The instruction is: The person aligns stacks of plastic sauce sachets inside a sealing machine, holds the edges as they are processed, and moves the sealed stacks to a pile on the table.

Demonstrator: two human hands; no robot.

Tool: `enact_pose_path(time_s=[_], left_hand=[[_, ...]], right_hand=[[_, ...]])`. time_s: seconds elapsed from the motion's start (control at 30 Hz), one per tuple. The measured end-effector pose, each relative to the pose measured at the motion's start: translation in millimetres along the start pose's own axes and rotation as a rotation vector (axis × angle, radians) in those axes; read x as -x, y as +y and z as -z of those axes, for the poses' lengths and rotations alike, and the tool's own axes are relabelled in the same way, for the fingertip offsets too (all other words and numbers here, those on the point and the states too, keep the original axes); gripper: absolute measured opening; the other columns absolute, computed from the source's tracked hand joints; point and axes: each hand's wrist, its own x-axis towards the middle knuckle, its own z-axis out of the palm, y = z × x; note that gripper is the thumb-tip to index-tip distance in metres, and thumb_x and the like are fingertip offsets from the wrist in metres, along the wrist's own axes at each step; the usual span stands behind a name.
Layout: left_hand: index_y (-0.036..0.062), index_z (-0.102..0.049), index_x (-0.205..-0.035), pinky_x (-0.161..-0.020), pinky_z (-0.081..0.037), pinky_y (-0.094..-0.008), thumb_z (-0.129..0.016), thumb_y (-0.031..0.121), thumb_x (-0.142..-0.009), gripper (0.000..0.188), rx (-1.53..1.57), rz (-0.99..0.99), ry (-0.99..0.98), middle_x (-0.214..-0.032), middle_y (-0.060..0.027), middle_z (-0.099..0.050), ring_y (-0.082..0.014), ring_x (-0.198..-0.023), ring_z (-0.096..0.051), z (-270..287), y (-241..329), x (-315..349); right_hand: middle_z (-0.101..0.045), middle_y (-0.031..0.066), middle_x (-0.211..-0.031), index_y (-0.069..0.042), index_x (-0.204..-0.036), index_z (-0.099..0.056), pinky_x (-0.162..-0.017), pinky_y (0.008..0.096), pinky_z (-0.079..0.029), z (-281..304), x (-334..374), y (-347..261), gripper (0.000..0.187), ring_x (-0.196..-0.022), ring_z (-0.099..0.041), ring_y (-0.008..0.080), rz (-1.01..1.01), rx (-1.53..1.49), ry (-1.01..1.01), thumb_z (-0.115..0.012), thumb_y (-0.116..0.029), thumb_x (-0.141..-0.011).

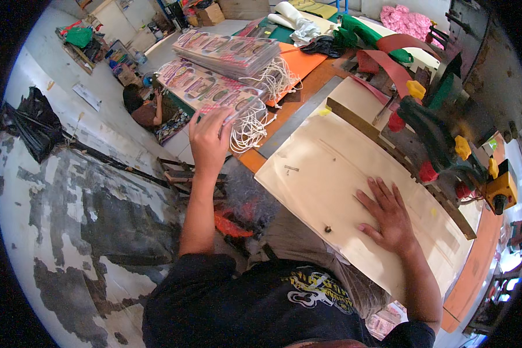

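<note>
My left hand (210, 138) reaches to the near corner of a stack of printed bags (206, 84), its fingers bent over the edge and a bag's corner between fingers and thumb. White string handles (250, 129) hang in loops beside it. A second stack of printed bags (229, 51) lies on top, with its own bundle of strings. My right hand (387, 217) rests flat on a cream board (313, 168), fingers spread and holding nothing. Along the board's far side runs a long metal bar (383, 136).
Beyond the bar stands a machine with yellow knobs (463, 148), red knobs (428, 171) and a yellow control box (500, 188). Red and green strips (391, 64) lie behind it. A person (145, 104) sits on the floor at far left. A black plastic bag (35, 124) hangs at left.
</note>
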Motion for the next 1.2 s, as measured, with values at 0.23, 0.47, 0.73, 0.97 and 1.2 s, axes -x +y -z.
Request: enact_pose_path(time_s=[0.23,0.47,0.73,0.97,1.2], left_hand=[[0.0057,-0.073,-0.110,-0.102,-0.049,-0.0471,-0.074,0.001,-0.082,0.028,0.219,-0.158,0.055,-0.110,-0.0100,-0.075,-0.0295,-0.108,-0.070,9.9,33.4,8.8],[0.0015,-0.074,-0.113,-0.095,-0.055,-0.0435,-0.070,0.022,-0.091,0.030,0.529,-0.313,0.011,-0.118,-0.0148,-0.074,-0.0330,-0.113,-0.070,3.9,57.8,20.7],[0.0013,-0.068,-0.124,-0.109,-0.044,-0.0478,-0.064,0.040,-0.099,0.046,0.457,-0.255,0.049,-0.129,-0.0153,-0.069,-0.0326,-0.125,-0.063,4.2,65.2,30.9],[-0.0009,-0.059,-0.121,-0.104,-0.045,-0.0437,-0.058,0.044,-0.104,0.048,0.736,0.482,0.551,-0.124,-0.0154,-0.065,-0.0258,-0.119,-0.060,-23.2,39.3,57.8],[0.0064,-0.060,-0.119,-0.075,-0.050,-0.0332,-0.058,0.052,-0.102,0.048,1.511,1.206,0.271,-0.096,-0.0045,-0.068,-0.0143,-0.085,-0.064,-19.1,17.5,45.5]], right_hand=[[-0.030,0.0135,-0.167,-0.025,-0.156,-0.045,-0.128,0.0539,-0.013,-0.8,1.2,-0.3,0.074,-0.155,-0.026,0.0333,-0.009,0.057,-0.024,-0.059,-0.060,-0.093],[-0.030,0.0139,-0.167,-0.024,-0.156,-0.045,-0.128,0.0532,-0.013,-0.1,1.0,-2.1,0.073,-0.156,-0.025,0.0339,-0.008,0.056,-0.027,-0.060,-0.059,-0.093],[-0.030,0.0139,-0.167,-0.024,-0.155,-0.047,-0.126,0.0557,-0.016,-1.0,0.8,-1.8,0.072,-0.155,-0.026,0.0355,-0.003,0.041,-0.002,-0.062,-0.057,-0.092],[-0.030,0.0140,-0.168,-0.025,-0.155,-0.046,-0.126,0.0560,-0.016,-1.7,0.8,-3.4,0.074,-0.155,-0.026,0.0356,-0.008,0.049,-0.005,-0.066,-0.055,-0.091],[-0.029,0.0147,-0.168,-0.025,-0.156,-0.045,-0.127,0.0547,-0.013,-2.7,-0.4,-1.4,0.074,-0.156,-0.024,0.0348,-0.018,0.039,-0.019,-0.066,-0.053,-0.090]])
